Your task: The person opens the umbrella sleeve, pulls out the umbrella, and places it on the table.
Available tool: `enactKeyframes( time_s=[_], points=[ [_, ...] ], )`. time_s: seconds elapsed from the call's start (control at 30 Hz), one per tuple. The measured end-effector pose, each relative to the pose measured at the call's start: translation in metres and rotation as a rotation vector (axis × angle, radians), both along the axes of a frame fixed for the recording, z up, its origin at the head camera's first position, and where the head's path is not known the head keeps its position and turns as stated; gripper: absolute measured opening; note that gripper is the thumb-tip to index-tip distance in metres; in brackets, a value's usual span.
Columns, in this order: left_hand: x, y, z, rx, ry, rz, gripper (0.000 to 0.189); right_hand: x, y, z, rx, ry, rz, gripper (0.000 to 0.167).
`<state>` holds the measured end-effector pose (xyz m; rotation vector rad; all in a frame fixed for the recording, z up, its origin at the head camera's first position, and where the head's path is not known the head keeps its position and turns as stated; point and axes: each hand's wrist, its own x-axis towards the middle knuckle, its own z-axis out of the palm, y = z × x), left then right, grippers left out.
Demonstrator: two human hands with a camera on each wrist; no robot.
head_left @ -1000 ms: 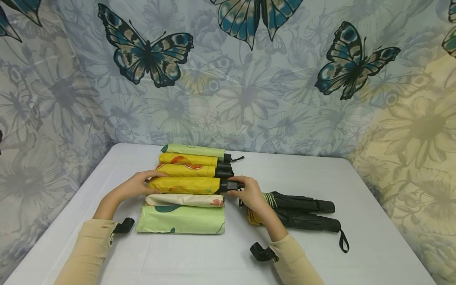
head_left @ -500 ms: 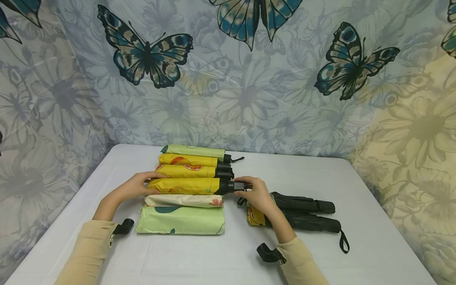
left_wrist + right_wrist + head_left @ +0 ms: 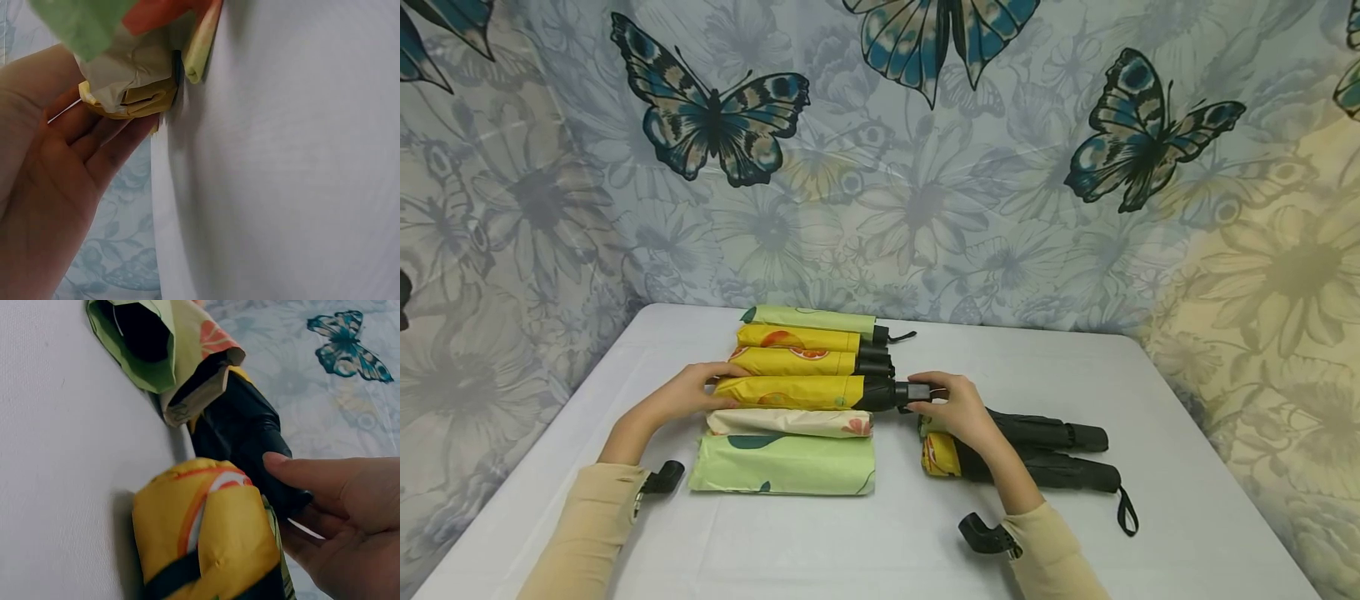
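Observation:
A folded black umbrella [image 3: 877, 393] lies partly inside a yellow fruit-print cover [image 3: 797, 392], its dark handle end sticking out to the right. My right hand [image 3: 958, 408] pinches that handle between thumb and fingers; the right wrist view shows the thumb on the black handle [image 3: 269, 456]. At the cover's left end my left hand [image 3: 688, 390] grips it. In the left wrist view, fingers of the left hand [image 3: 69, 156] curl behind the yellow cover end [image 3: 147, 103], with cream and green fabric in front of it.
Nearer lie a cream cover [image 3: 790, 423] and a flat green cover [image 3: 786, 467]. Behind stand two yellow-covered umbrellas [image 3: 797, 361] and a green-covered umbrella [image 3: 820, 318]. Two uncovered folded umbrellas [image 3: 1060, 472] lie at the right, beside my right forearm. The white table [image 3: 1187, 500] meets a butterfly-print backdrop.
My right hand has moved right, drawing the black umbrella further out of the yellow cover. The left hand has stayed on the cover's left end.

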<state>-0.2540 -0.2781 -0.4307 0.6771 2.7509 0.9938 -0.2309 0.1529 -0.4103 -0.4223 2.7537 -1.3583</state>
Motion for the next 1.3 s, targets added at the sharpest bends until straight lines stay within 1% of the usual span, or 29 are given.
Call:
enactKeyframes(
  time_s=[0.27, 0.47, 0.63, 1.07, 1.3],
  points=[
    [-0.001, 0.000, -0.002, 0.008, -0.002, 0.004, 0.043, -0.001, 0.018, 0.001, -0.027, -0.029, 0.015, 0.045],
    [-0.002, -0.001, -0.002, 0.005, -0.004, 0.007, 0.043, -0.002, 0.028, 0.004, -0.032, -0.034, 0.009, 0.043],
    [-0.001, 0.000, -0.002, 0.007, -0.013, 0.011, 0.043, -0.001, 0.030, 0.006, -0.045, -0.037, 0.021, 0.043],
    [0.000, 0.000, -0.002, 0.017, 0.003, 0.009, 0.042, -0.002, 0.035, 0.006, -0.071, -0.051, 0.028, 0.046],
    [-0.002, -0.002, -0.003, 0.017, -0.027, 0.013, 0.042, -0.002, 0.039, 0.005, -0.069, -0.055, 0.028, 0.046]
  ],
)
